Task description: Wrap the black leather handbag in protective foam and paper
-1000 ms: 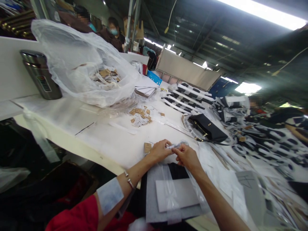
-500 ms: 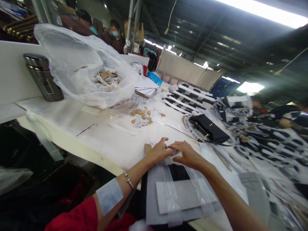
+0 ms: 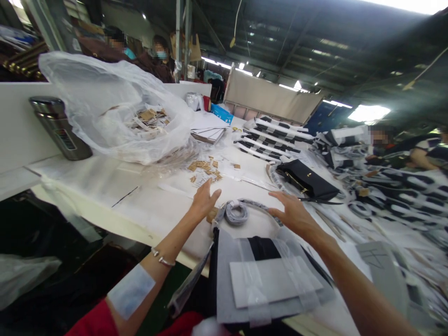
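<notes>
Over the white table, my left hand (image 3: 205, 201) is stretched out with thumb and fingers apart, holding nothing. My right hand (image 3: 293, 213) is likewise spread, above the right end of a plastic-wrapped handle (image 3: 257, 204). Between the two hands lies a coiled, wrapped strap (image 3: 236, 213). Closest to me is a black bag (image 3: 215, 261) with grey-white sheeting (image 3: 224, 298) and a white card (image 3: 257, 284) under clear plastic strips on its front. A brown paper tag (image 3: 212, 215) is partly hidden by my left hand.
Small brown tags (image 3: 205, 169) lie scattered ahead, beside a big clear plastic bag (image 3: 115, 140) of tags. A dark flask (image 3: 65, 135) stands left. A finished-looking black handbag (image 3: 308, 179) rests at right, near rows of wrapped black bags (image 3: 269, 140). Other people are farther off.
My hands were close together above the bag, fingers nearly touching. They have moved apart, left hand leftward and right hand rightward, and the coiled strap between them now shows.
</notes>
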Action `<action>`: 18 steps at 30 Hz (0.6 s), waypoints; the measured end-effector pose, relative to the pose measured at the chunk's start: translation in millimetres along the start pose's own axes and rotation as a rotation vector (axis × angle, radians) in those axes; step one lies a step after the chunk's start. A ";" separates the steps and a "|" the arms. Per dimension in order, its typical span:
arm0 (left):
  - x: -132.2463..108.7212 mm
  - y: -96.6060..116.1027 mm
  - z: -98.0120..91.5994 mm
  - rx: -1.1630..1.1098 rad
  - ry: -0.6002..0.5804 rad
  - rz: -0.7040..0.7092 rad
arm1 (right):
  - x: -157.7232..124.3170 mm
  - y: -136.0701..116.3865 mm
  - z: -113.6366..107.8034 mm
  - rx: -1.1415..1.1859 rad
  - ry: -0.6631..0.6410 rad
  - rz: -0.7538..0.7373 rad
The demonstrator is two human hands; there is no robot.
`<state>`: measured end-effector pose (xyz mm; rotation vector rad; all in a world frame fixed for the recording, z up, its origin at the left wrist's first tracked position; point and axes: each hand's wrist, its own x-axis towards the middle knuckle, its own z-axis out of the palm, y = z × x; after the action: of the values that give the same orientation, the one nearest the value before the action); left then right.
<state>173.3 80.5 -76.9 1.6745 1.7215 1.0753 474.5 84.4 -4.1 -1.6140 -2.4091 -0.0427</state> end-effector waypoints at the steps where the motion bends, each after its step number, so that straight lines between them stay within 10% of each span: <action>1: -6.7 -8.6 -3.5 0.000 0.004 0.011 | -13.8 8.0 -1.8 0.033 -0.032 0.019; 10: -106.2 -36.9 -19.3 -0.016 -0.029 0.092 | -152.4 52.1 10.9 0.267 -0.045 0.386; 18: -184.3 -20.3 -13.7 -0.103 -0.136 0.027 | -177.4 39.5 42.6 0.409 0.048 0.444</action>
<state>171.5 -101.2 -116.5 1.6703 1.5368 1.0200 566.8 -54.6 -87.9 -1.8614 -1.8151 0.4500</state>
